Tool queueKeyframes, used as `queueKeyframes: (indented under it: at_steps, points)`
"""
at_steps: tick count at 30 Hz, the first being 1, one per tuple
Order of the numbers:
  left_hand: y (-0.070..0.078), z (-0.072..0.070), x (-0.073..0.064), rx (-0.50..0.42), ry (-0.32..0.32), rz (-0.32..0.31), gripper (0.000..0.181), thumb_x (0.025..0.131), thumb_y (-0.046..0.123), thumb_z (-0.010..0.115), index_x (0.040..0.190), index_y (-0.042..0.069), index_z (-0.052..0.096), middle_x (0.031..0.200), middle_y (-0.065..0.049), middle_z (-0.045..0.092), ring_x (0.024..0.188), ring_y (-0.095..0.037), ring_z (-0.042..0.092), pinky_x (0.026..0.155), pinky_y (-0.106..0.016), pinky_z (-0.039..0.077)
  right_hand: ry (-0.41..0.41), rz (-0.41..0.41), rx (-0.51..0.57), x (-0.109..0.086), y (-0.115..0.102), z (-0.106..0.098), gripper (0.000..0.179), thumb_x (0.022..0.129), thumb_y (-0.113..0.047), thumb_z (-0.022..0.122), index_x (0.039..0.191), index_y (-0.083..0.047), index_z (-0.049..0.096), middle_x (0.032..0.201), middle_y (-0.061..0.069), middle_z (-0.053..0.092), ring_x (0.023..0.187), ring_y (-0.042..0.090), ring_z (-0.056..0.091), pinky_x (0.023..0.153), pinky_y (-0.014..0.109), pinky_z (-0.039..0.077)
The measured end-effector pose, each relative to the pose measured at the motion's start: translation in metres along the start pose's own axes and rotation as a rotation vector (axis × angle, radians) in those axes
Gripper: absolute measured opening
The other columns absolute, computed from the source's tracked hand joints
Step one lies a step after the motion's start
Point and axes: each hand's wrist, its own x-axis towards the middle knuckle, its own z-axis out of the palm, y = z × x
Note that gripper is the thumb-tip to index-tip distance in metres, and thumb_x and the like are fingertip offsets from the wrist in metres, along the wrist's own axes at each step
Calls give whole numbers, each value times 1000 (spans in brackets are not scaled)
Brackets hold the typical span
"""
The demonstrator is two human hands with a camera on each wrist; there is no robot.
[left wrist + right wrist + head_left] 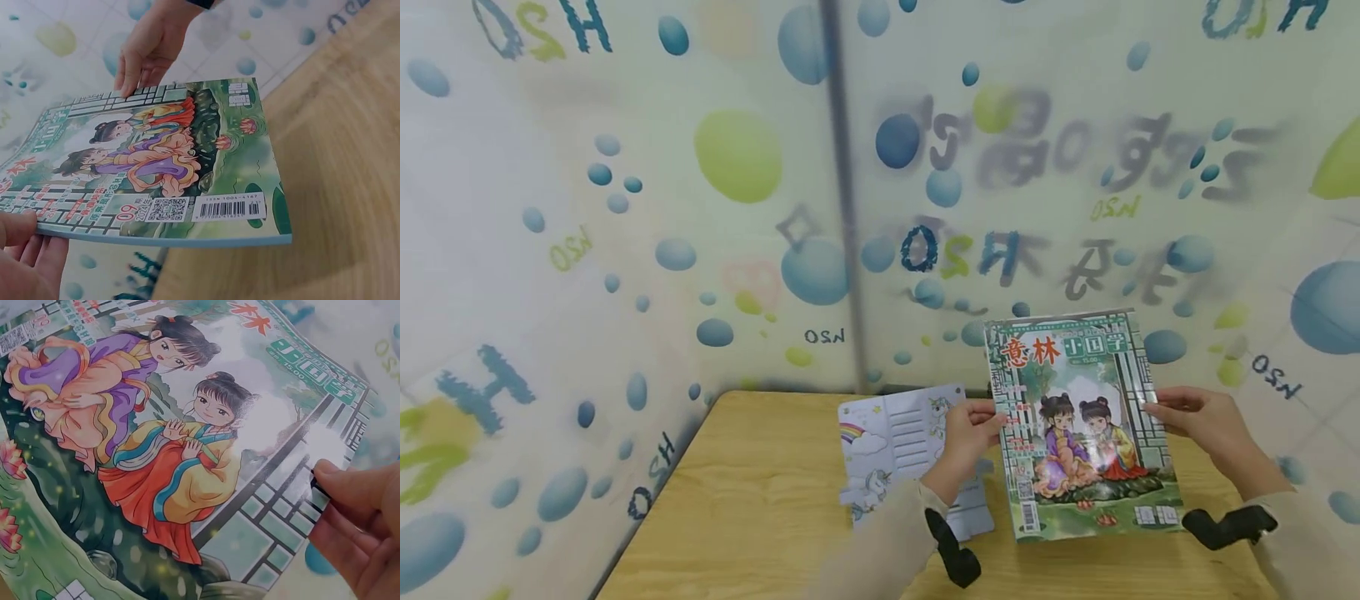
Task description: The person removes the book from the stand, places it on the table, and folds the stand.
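Observation:
A green magazine [1082, 433] with two cartoon figures on its cover is held up above the table, its front toward the head camera. My left hand [966, 442] pinches its left edge between thumb and fingers. On the opposite edge, my right hand [1210, 421] grips with the thumb on the cover, as the right wrist view shows with the thumb [350, 484] over the glossy paper. In the left wrist view the spine faces that camera, with a barcode [229, 208] near the corner. The magazine looks closed.
Behind my left forearm, a pale sheet or folder with unicorn and rainbow prints [895, 450] lies on the wooden table [737, 492]. Walls of printed fabric with bubbles and letters [737, 158] stand close behind the table and to the left.

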Motion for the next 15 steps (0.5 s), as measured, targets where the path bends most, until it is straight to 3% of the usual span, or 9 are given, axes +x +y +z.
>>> queueKeyframes:
  at_steps: [7, 12, 15]
  points:
    - [-30, 35, -13, -59, 50, -150, 11, 79, -6, 65, 87, 0, 60, 74, -6, 59, 63, -13, 57, 63, -34, 53, -67, 184, 16, -15, 43, -20, 57, 86, -28, 64, 116, 18, 48, 85, -16, 57, 71, -4, 58, 68, 28, 53]
    - [-55, 49, -21, -15, 115, -217, 14, 77, -7, 67, 81, 2, 59, 71, -5, 59, 59, -14, 56, 59, -36, 52, -125, 275, -6, -20, 71, -24, 64, 85, -30, 65, 119, 20, 45, 92, 0, 64, 72, 0, 59, 70, 33, 53]
    - [-69, 52, -27, 23, 124, -262, 15, 76, -8, 68, 80, 3, 58, 71, -5, 57, 59, -16, 57, 58, -35, 52, -172, 335, -39, -23, 86, -23, 69, 84, -33, 66, 119, 21, 44, 98, 13, 64, 78, 11, 62, 72, 37, 52]
